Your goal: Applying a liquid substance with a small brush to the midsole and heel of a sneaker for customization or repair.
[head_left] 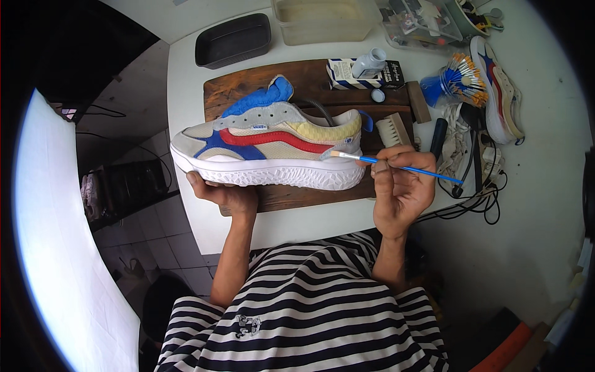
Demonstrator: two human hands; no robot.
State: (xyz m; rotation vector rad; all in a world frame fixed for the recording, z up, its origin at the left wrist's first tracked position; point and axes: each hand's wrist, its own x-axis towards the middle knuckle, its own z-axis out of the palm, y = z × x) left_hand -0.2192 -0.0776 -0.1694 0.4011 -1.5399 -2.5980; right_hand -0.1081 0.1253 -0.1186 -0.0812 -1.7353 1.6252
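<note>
A multicoloured low sneaker (260, 172) with a red side stripe, blue tongue and thick white sole is held toe-left over a dark wooden board (279, 201). My left hand (228, 199) grips it from underneath near the front. My right hand (401, 192) holds a thin blue paintbrush (443, 177) between thumb and fingers, its flat pale tip at the grey heel panel just above the sole; whether it touches is unclear. A wooden brush (390, 129) lies right of the heel. An uncapped jar (367, 65) stands behind, on a box (339, 77), with a lid (377, 95) nearby.
At the back of the white table (217, 242) are a black tray (232, 40) and plastic containers (325, 18). To the right are a blue cup of brushes (437, 91), another sneaker (493, 90) and tangled cables (480, 195). A bright white panel (74, 235) stands left.
</note>
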